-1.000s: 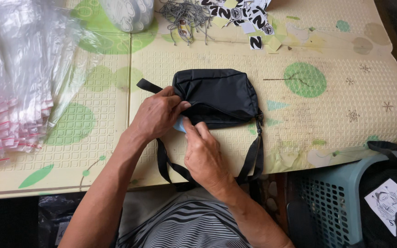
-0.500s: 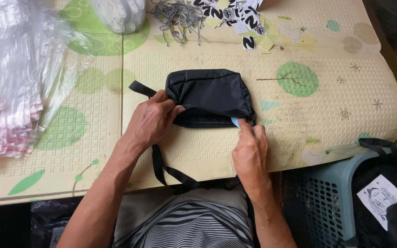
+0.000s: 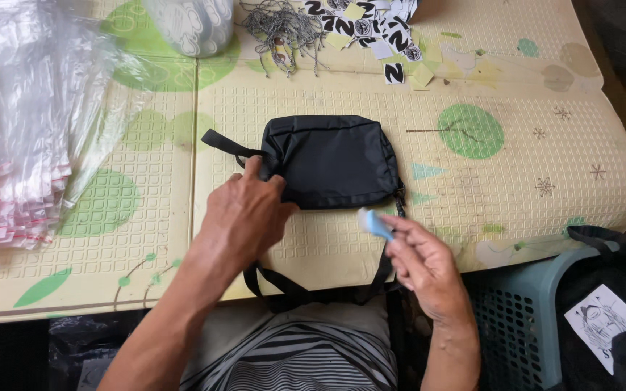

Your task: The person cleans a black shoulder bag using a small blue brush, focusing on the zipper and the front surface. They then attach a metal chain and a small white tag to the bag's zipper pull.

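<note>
while the left hand (image 3: 244, 217) presses down on the lower left corner of the small black rectangular fabric pouch bag (image 3: 331, 161), its fingers curl over the bag's edge where a black webbing strap (image 3: 227, 145) sticks out to the left, so this hand is closed lightly on the bag itself. the bag lies flat on the cream foam play mat with green circles (image 3: 516, 188), near the middle of it and just above both hands. to the right of that hold and slightly below it, the right hand (image 3: 425, 264) pinches a small light blue object (image 3: 375, 223) between thumb and fingertips; what the object is cannot be told, as it is blurred. this pinch sits just beside the bag's lower right corner, apart from the fabric. below both hands the long black shoulder strap (image 3: 306, 293) loops over the mat's near edge toward the person's striped shirt (image 3: 306, 362). well to the left of the left hand lies a stack of clear plastic zip bags (image 3: 16, 152). far above the hands are a tangle of grey strings (image 3: 280, 25) and a scatter of black and white paper tags (image 3: 374, 25). right of the right hand stands a teal plastic basket (image 3: 516, 326) holding black bags.
</note>
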